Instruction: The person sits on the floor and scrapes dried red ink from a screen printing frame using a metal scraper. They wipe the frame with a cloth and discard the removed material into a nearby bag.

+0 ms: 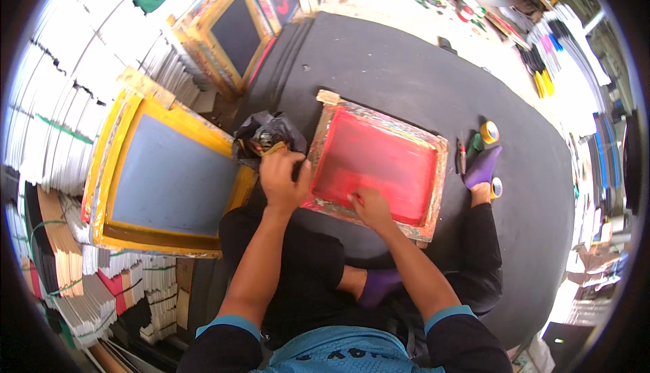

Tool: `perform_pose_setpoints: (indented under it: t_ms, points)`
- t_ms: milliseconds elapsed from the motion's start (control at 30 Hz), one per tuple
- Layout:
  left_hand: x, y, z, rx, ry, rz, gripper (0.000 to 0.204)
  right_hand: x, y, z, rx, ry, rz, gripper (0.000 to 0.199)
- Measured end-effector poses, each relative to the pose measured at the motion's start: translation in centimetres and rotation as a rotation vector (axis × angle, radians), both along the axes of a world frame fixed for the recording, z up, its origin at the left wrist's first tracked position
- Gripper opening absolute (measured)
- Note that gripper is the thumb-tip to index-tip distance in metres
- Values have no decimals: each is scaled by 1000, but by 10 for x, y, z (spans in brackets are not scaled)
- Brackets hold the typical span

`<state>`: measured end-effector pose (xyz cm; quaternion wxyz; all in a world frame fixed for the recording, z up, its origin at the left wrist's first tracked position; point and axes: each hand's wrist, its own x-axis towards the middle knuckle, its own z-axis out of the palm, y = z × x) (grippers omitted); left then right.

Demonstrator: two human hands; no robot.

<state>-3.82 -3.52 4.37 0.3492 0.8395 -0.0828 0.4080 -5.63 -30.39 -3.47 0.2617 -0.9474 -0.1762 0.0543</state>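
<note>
— Forearms in blue-cuffed black sleeves come up from the lower edge. What are the hands doing?

— Both are on the red-inked wooden-framed printing screen, which lies flat on the black cloth floor mat just in front of the seated person's crossed legs. The left hand is closed over the frame's near left corner, steadying it. The right hand presses on the red mesh near the front rail, fingers curled together; whether they pinch a rag or scraper I cannot tell.

— How would you do that well?

— Judging from this, keep the left hand bearing down so the frame doesn't skid, and work the mesh with light, even pressure, since taut mesh probably tears or sags if pushed hard.

— Anything bigger nearby?

— To the left, a yellow wooden screen frame with grey mesh leans among stacks of white sheets.

— Any containers?

— One crumpled black plastic bag touching the left hand; something brownish shows inside, too small to identify. By the purple-socked foot sit a yellow roll of tape and a marker.
</note>
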Motion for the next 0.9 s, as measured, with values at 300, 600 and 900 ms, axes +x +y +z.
perform_pose_setpoints:
  t_ms: [300,600,900]
  points:
    - [-20,-106,-85,327,608,-527,30,-59,-49,-31,-35,-124,-124,26]
    - [-41,-131,-112,496,635,-271,26,-21,-68,-21,-47,195,-282,24]
    - [-38,-131,-110,499,575,-263,25,160,-84,-20,-5,-254,-321,35]
